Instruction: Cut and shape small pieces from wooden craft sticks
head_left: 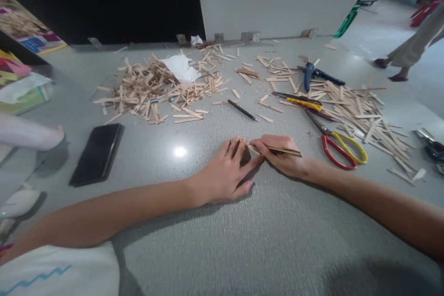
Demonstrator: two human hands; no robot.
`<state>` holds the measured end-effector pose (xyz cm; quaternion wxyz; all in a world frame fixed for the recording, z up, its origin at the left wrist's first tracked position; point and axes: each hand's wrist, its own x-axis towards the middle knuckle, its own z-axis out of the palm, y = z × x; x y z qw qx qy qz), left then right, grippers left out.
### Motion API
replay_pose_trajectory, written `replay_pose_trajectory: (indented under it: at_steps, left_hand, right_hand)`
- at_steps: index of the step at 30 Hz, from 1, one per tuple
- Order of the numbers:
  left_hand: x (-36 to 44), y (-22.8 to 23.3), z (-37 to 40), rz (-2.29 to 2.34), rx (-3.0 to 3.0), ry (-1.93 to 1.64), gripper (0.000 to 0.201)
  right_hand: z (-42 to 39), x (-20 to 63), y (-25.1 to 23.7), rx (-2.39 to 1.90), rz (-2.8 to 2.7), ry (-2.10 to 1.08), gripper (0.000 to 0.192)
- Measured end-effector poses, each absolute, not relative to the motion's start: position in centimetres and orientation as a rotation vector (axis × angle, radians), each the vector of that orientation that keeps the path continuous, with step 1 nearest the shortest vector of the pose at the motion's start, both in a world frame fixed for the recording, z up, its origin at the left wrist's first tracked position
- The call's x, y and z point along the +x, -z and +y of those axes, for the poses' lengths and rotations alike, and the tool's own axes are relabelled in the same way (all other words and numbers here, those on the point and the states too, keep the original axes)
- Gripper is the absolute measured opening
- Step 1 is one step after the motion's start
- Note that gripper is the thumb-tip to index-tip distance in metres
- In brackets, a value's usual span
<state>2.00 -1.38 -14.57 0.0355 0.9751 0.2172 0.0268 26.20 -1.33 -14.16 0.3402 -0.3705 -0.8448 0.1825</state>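
Note:
My left hand point(227, 171) lies flat on the grey table, fingers spread and pressing down on something small that the fingers hide. My right hand point(280, 153) grips a dark pencil point(282, 150), its tip pointing left and meeting the fingertips of my left hand. A second black pencil point(242, 110) lies loose on the table just beyond both hands.
Heaps of cut wooden sticks point(152, 90) cover the far left and right point(360, 113) of the table. Red-and-yellow scissors point(342, 145), a yellow cutter point(301, 101) and blue pliers point(314, 74) lie at right. A black phone point(98, 152) lies at left. Another person's legs point(407, 51) stand far right.

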Motion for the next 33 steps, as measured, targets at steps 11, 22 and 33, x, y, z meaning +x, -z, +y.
replay_pose_trajectory:
  at_steps: [11,22,33]
  left_hand:
    - [2.16,14.37,-1.29,0.668,2.977,-0.075,0.07]
    - [1.93,14.57,-1.21,0.652,2.96,-0.115,0.07]
    - [1.9,14.38,-1.2,0.644,2.959,-0.109,0.07]
  right_hand:
    - [-1.44,26.42,14.41,-1.002,-2.229,-0.458,0.049]
    - [-1.55,26.65,14.27,-0.999,-2.265,-0.444,0.047]
    - [-1.67,26.9,14.15,-1.02,-2.247,-0.503,0.048]
